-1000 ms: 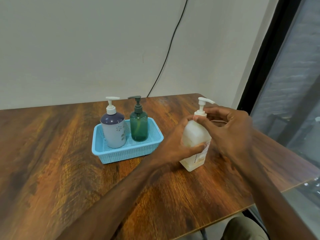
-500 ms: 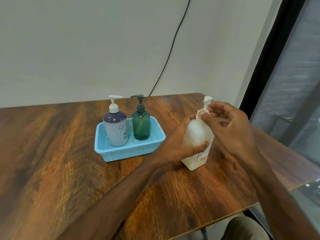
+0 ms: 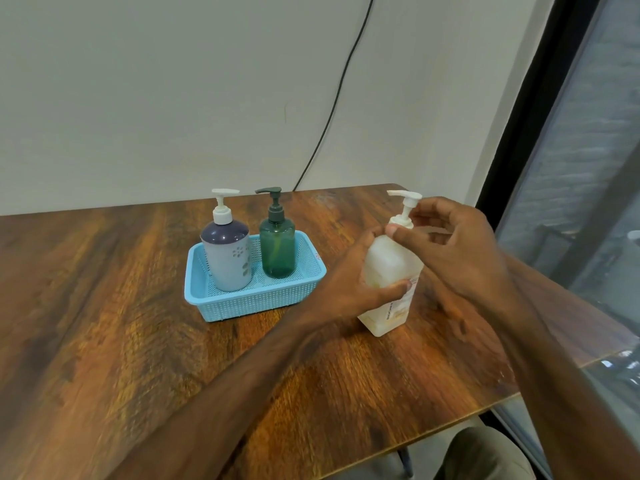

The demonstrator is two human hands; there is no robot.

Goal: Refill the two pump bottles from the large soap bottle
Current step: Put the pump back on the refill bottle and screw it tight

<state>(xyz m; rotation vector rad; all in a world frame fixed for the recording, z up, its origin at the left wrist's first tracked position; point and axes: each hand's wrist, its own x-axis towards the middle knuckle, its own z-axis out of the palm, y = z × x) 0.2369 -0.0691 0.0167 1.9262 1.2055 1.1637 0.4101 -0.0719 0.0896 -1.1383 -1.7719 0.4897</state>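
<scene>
The large soap bottle (image 3: 389, 271) stands on the wooden table (image 3: 104, 341), tipped a little to one side, just to the right of the blue basket (image 3: 256, 299). The person's left hand (image 3: 349, 285) wraps the bottle's body from the left, thumb pressed across the front above the label, so the bottle sits firmly in that grip. The right hand (image 3: 453, 251) comes in from the right at neck height; its thumb and fingertips pinch the white collar at the base of the pump head (image 3: 405, 199), with the other fingers curled loosely behind the stem. The pump's spout points left, above both hands. Pale liquid shows through the bottle's cloudy wall, though I cannot tell its level.

In the basket stand the 2 pump bottles, upright and side by side: the grey-and-purple bottle (image 3: 227, 258) with a white pump on the left, the green bottle (image 3: 278, 247) with a dark pump on the right. They are close together; whether they touch I cannot tell. Neither hand is on them. A black cable (image 3: 332, 109) runs down the wall behind the table.
</scene>
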